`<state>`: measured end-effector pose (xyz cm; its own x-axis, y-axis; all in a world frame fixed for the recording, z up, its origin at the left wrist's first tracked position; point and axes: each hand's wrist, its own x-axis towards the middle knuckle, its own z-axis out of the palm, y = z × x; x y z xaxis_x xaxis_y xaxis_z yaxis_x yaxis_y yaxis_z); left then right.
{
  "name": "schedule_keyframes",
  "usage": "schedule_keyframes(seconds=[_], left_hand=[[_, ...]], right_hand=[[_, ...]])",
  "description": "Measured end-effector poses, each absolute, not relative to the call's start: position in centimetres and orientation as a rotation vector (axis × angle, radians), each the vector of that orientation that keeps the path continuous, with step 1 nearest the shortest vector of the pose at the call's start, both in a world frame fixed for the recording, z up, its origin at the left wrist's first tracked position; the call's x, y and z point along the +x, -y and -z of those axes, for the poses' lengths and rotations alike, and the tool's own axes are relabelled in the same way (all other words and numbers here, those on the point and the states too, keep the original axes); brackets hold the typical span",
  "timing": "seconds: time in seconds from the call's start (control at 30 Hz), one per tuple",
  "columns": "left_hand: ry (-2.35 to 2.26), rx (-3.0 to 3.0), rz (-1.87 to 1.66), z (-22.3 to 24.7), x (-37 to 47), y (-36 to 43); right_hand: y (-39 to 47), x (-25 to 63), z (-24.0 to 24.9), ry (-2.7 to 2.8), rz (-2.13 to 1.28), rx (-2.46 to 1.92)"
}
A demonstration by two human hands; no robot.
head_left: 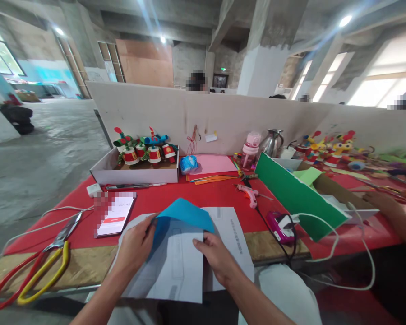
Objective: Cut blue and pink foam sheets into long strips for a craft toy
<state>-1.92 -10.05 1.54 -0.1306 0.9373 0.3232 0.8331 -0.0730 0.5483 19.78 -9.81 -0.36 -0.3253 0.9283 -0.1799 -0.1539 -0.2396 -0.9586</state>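
Note:
A blue sheet (186, 211) is bent up behind a white printed sheet (177, 266) at the table's front edge. My left hand (140, 241) is closed on the blue sheet's left side, its fingertips partly hidden. My right hand (216, 255) pinches the right edge of the white sheet together with the blue one, thumb in front. Beneath them lies another white printed sheet (232, 234), its lettering running down the right side.
Large scissors (59, 243) and a phone (115, 214) lie to the left. A box of cup figures (135, 175) stands behind. On the right are a pink glue gun (250, 194), a purple socket block (280, 227), a green-sided box (296, 194) and another person's arm (387, 212).

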Motion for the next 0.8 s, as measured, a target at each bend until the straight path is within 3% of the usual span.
schedule_keyframes(seconds=[0.13,0.27,0.33,0.43,0.63,0.8], left_hand=[[-2.309,1.778,-1.191,-5.1,-4.4,11.8],[-2.458,1.720,-1.267,-6.8,-7.0,13.4],[-2.401,1.753,-1.213,-6.6,-7.3,13.5],[-2.303,1.807,-1.085,-5.5,-6.3,13.1],[-2.012,2.043,-1.130,-3.2,-2.8,12.5],[-1.874,2.149,-1.141,-2.0,-2.3,12.4]], right_hand=[[7.6,23.0,-0.8,0.999,-1.613,-1.163],[3.1,27.5,-0.7,0.867,-1.186,-1.225],[0.0,28.6,-0.5,0.710,-0.916,-1.212],[-5.4,28.4,-0.5,0.646,-0.776,-1.229],[-15.2,27.0,-1.2,0.640,-0.652,-1.305],[-18.2,27.5,-1.3,0.713,-0.665,-1.258]])
